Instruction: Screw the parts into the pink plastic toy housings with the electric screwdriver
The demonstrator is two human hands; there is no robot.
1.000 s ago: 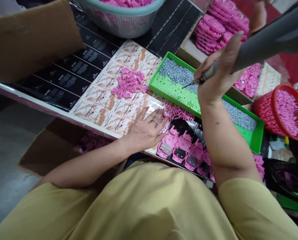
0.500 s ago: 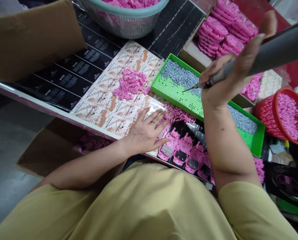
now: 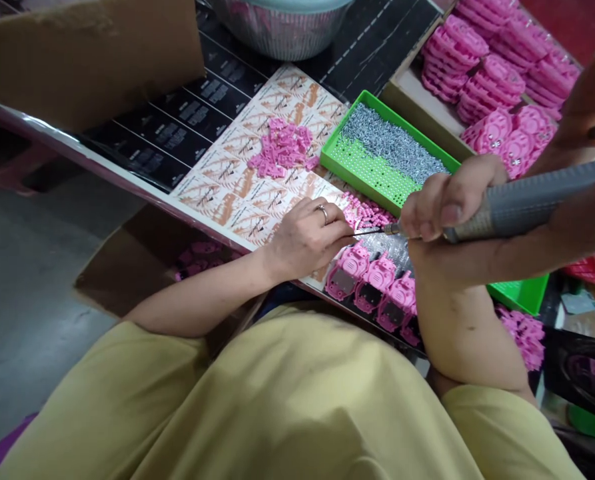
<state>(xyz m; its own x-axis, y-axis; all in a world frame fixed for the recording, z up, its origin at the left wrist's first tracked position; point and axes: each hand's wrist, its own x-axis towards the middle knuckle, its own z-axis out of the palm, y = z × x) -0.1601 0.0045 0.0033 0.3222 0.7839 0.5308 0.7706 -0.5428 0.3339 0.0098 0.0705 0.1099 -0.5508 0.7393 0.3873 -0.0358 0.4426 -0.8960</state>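
Note:
My right hand [image 3: 444, 203] grips a grey electric screwdriver [image 3: 517, 200] that lies almost level, its thin bit pointing left at my left hand. My left hand [image 3: 304, 237] rests on the table edge with its fingers curled in a pinch at the bit's tip; what they pinch is too small to make out. Just below, a row of pink plastic housings [image 3: 372, 290] lies along the near edge. A strip of small pink parts [image 3: 370, 215] lies beside the left hand. Behind it, the green tray [image 3: 364, 170] holds a mass of silver screws [image 3: 392, 143].
A heap of small pink pieces [image 3: 284, 147] lies on the printed sheets. A box of stacked pink discs [image 3: 487, 73] stands at the back right, a basin [image 3: 282, 27] at the back. An open carton [image 3: 142, 247] with pink parts sits under the table's left edge.
My right hand has brought the screwdriver down from over the green tray to the left hand. The left hand went from lying flat to a pinch at the bit's tip.

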